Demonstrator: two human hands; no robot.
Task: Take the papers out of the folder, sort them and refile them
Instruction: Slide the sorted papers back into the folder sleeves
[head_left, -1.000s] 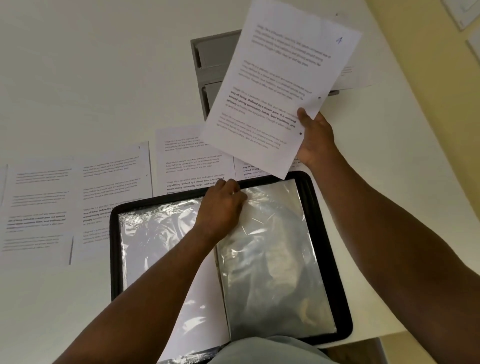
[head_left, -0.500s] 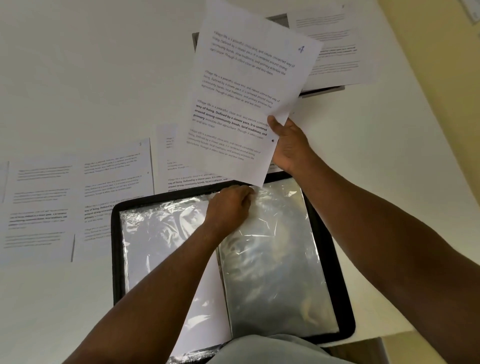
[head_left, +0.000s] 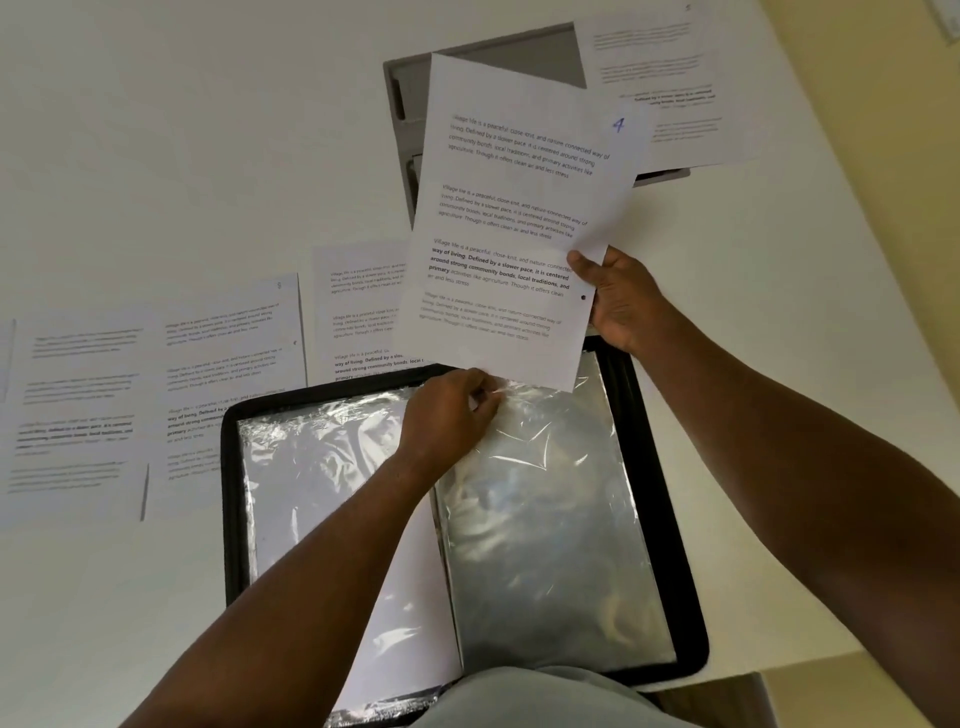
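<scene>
Right hand (head_left: 618, 301) pinches the sheet marked 4 (head_left: 514, 223) — held above the open folder (head_left: 675, 519). Left hand (head_left: 447, 421) pinches the top edge of the right plastic sleeve (head_left: 545, 519).

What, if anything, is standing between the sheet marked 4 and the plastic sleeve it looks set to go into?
Nothing solid. The sheet marked 4, held in the right hand, hangs just above the right-hand sleeve of the open folder. The left hand pinches the sleeve's top edge; whether its mouth is open is unclear.
</scene>
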